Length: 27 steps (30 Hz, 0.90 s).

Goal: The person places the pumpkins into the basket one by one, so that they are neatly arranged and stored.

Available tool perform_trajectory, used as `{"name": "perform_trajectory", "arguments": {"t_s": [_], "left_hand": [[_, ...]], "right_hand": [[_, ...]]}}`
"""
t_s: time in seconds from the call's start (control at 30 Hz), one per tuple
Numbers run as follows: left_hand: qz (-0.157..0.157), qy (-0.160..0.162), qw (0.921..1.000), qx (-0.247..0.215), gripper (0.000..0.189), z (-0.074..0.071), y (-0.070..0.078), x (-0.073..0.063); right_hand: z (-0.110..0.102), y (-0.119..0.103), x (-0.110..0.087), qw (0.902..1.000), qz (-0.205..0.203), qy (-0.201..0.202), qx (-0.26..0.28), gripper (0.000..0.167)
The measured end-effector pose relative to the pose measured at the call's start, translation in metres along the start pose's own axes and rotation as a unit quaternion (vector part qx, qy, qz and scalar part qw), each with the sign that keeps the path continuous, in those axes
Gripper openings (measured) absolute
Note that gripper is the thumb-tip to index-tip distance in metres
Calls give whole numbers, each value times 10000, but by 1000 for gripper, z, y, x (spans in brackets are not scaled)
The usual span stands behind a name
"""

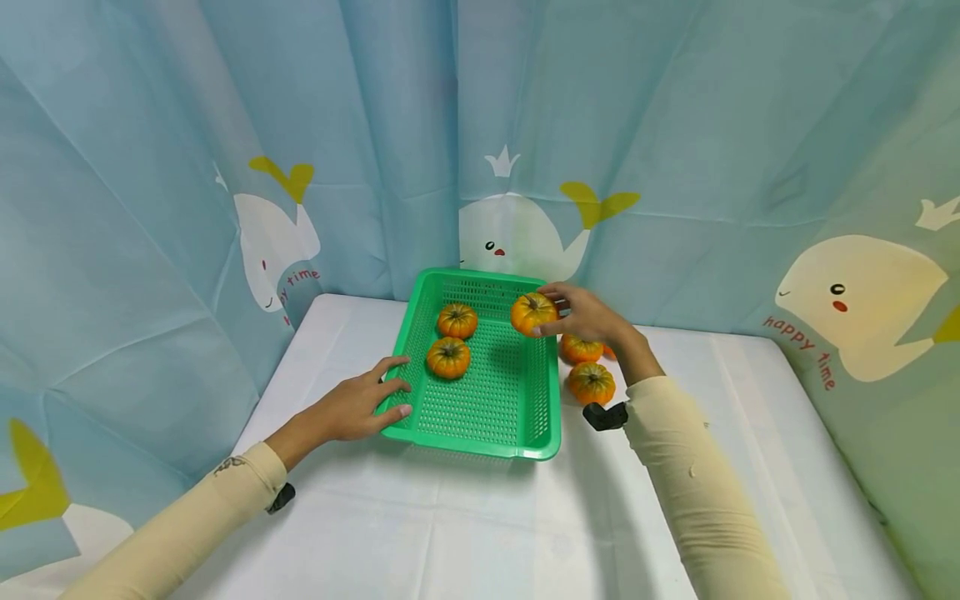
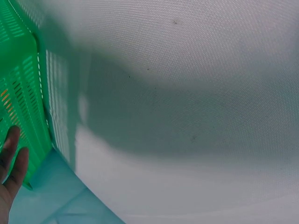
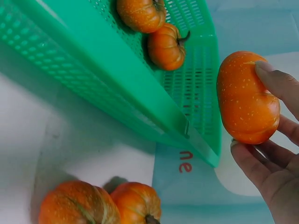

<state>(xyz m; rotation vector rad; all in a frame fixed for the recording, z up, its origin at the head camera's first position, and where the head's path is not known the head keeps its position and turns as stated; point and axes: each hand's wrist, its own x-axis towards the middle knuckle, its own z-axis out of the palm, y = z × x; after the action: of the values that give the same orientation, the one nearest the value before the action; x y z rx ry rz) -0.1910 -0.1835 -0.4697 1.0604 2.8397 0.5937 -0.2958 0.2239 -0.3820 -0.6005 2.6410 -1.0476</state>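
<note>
My right hand (image 1: pixel 588 315) holds a small orange pumpkin (image 1: pixel 532 313) up over the right side of a green plastic basket (image 1: pixel 480 450). In the right wrist view the thumb lies on one side of this pumpkin (image 3: pixel 247 98) and the fingers on the other. My left hand (image 1: pixel 360 404) rests with spread, fairly straight fingers at the basket's left rim; the left wrist view shows two fingertips against the slotted wall (image 2: pixel 28 102). Inside the basket sit two more pumpkins, one farther back (image 1: pixel 457 321) and one nearer (image 1: pixel 448 358), both toward the left.
Right of the basket, on the white tabletop (image 1: pixel 480 533), lie a pumpkin (image 1: pixel 591 383), another behind it (image 1: pixel 581 348), and a bit of orange partly hidden by the right wrist. A blue curtain (image 1: pixel 405 125) with whale prints stands behind the table and at its sides.
</note>
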Motion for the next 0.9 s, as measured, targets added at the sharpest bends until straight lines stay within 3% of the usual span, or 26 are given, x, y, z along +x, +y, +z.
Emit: {"name": "perform_trajectory", "arguments": {"t_s": [0.4,0.9], "left_hand": [[76,70,9999,6,43,1,-1,0],[68,7,10000,8,45,1,-3,1]], "right_hand": [[14,-9,15,9999,-62,-79,60,78],[37,-8,35,9995,274,-147,-83,78]]}}
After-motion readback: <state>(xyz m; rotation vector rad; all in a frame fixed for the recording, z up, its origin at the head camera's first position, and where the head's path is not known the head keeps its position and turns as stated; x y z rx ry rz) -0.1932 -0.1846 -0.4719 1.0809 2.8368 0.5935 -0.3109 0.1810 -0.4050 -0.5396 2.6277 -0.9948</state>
